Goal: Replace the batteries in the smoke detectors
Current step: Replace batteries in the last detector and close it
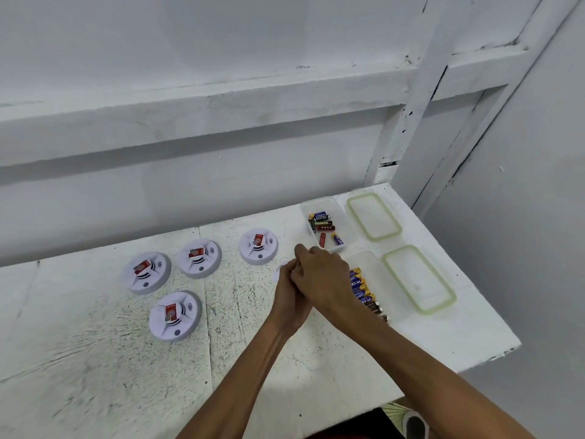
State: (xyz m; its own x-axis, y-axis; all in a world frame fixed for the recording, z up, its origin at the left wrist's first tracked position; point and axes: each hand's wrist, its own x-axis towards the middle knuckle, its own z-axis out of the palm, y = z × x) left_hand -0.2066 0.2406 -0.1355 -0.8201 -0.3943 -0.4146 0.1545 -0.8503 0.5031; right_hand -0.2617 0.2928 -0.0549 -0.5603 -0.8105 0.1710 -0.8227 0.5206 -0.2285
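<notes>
Several white round smoke detectors with red labels lie on the white table: one at the left (pixel 146 273), one behind it (pixel 199 258), one near the middle (pixel 258 246) and one in front (pixel 175 315). My left hand (pixel 289 296) and my right hand (pixel 319 277) are pressed together around another white detector (pixel 281 269), of which only a sliver shows at the left of my fingers. What my right fingers pinch is hidden. A clear tub (pixel 346 226) behind my hands holds loose batteries (pixel 321 221). A row of batteries (pixel 364 291) lies in a second tub to the right.
Two clear lids with green rims lie at the right, one at the back (pixel 373 217) and one nearer (pixel 419 278). The table's right edge (pixel 493 315) drops off beside them. A white wall with beams stands behind the table.
</notes>
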